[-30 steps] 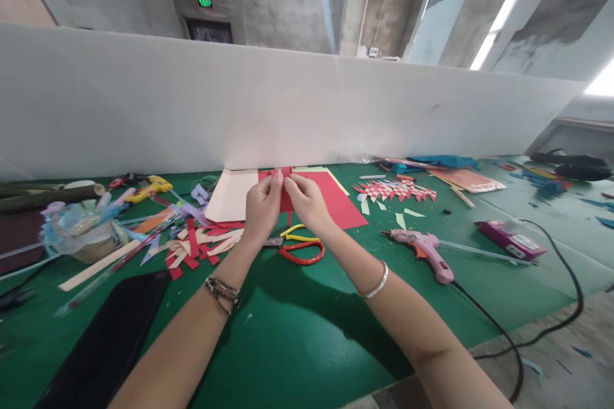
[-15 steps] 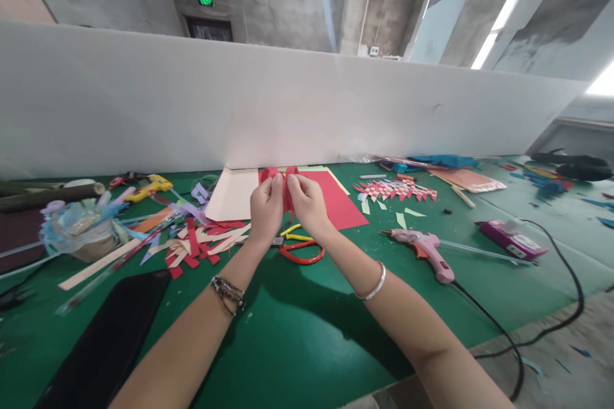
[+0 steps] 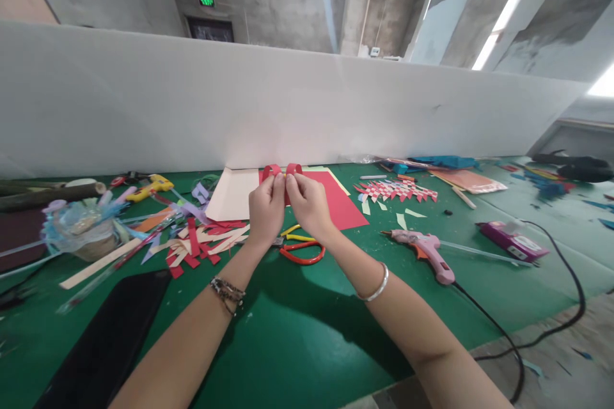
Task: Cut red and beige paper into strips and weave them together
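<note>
Between both hands (image 3: 267, 208) (image 3: 309, 204) — red strip (image 3: 294, 168), looped above

green table (image 3: 288, 326), glossy, paler toward the right. near left: black slab (image 3: 108, 332), flat, set aslant. just beyond it, loose heap of red and cream paper strips (image 3: 194, 238), overlapping. middle: scissors (image 3: 303, 261), one red handle, one yellow, blades partly hidden; past them a red sheet (image 3: 348, 208), cream sheet (image 3: 233, 195) left of it. right: checked red-and-white zigzag paper (image 3: 396, 190), pale green scrap (image 3: 401, 222) near; pink glue gun (image 3: 434, 255) on its side; farther right, purple box (image 3: 512, 243). left, toward the back: yellow tool (image 3: 152, 187).
</note>
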The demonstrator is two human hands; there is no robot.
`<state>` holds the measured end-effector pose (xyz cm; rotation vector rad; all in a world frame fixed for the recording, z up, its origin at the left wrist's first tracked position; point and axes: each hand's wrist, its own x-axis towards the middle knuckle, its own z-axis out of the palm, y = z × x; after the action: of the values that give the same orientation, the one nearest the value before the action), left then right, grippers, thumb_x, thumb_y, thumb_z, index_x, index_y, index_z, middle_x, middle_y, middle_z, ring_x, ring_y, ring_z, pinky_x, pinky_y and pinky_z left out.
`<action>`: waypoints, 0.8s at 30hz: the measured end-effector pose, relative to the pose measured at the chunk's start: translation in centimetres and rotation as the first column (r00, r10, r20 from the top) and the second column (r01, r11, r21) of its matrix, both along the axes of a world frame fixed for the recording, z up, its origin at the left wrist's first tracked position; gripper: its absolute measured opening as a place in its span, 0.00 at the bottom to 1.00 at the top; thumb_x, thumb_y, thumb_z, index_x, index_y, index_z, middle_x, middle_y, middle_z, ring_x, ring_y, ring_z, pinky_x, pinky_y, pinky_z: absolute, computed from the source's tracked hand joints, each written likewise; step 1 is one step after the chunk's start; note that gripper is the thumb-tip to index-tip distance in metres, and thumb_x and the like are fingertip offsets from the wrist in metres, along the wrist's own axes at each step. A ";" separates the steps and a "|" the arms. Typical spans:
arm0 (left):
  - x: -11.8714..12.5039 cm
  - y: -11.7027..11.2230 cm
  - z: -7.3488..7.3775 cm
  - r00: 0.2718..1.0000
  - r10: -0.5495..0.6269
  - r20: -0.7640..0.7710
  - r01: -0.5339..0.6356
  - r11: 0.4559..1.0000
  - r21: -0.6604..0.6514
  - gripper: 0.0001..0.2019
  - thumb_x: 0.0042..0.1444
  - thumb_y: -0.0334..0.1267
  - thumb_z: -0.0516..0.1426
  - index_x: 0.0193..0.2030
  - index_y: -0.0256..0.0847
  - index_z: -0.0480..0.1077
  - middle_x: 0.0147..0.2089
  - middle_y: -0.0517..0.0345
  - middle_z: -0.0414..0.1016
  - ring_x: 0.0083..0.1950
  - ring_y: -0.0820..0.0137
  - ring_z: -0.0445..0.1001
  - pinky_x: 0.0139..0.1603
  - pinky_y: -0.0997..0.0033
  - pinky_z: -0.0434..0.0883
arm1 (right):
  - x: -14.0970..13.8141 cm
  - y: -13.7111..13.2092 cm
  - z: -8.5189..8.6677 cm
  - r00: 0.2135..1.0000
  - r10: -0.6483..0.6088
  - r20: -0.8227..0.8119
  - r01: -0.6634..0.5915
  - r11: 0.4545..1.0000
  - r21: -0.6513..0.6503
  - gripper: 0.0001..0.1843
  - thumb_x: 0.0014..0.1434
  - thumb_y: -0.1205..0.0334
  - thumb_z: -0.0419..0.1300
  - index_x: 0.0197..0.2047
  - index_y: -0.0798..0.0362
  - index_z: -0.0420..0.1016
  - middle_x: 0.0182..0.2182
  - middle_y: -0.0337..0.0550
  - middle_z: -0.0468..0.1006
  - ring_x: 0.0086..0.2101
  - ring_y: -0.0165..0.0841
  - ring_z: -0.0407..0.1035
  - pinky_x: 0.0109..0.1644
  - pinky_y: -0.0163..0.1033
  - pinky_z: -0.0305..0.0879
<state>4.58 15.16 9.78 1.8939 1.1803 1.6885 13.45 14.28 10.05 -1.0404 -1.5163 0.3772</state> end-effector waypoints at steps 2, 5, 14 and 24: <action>0.2 -0.1 0.1 0.998 -0.020 0.064 0.022 0.999 -0.037 0.19 0.59 0.45 0.46 0.19 0.40 0.54 0.17 0.66 0.52 0.20 0.76 0.53 0.22 0.74 0.53 | -0.1 0.0 0.1 0.997 0.038 -0.060 -0.040 0.999 -0.020 0.19 0.60 0.56 0.44 0.19 0.52 0.50 0.15 0.32 0.52 0.18 0.24 0.48 0.23 0.32 0.42; 0.3 -0.2 0.2 0.991 -0.062 0.116 0.070 0.995 -0.070 0.19 0.59 0.47 0.45 0.20 0.41 0.53 0.18 0.66 0.50 0.20 0.76 0.52 0.21 0.74 0.53 | -0.2 0.0 0.2 0.982 0.091 -0.166 -0.101 0.993 -0.055 0.19 0.60 0.55 0.44 0.19 0.52 0.49 0.15 0.32 0.51 0.19 0.24 0.48 0.23 0.32 0.43; -0.5 -0.4 0.8 0.988 0.025 -0.151 -0.013 0.996 0.083 0.18 0.60 0.42 0.45 0.19 0.41 0.54 0.15 0.66 0.52 0.18 0.76 0.53 0.21 0.73 0.49 | -0.1 -0.1 0.2 0.981 0.096 -0.171 -0.106 0.993 -0.050 0.21 0.59 0.51 0.45 0.19 0.52 0.51 0.16 0.33 0.52 0.19 0.24 0.49 0.22 0.32 0.44; -0.3 -0.4 0.9 0.999 0.031 -0.016 -0.030 0.998 0.053 0.19 0.60 0.43 0.44 0.19 0.42 0.50 0.16 0.65 0.51 0.20 0.75 0.53 0.22 0.73 0.51 | -0.3 0.1 0.2 0.947 0.181 -0.267 -0.214 0.971 -0.102 0.20 0.58 0.52 0.47 0.19 0.51 0.50 0.12 0.30 0.53 0.16 0.22 0.49 0.20 0.31 0.45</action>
<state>4.24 14.73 10.69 1.9348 1.1876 1.7392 13.12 14.34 10.29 -0.9021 -1.3783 0.7333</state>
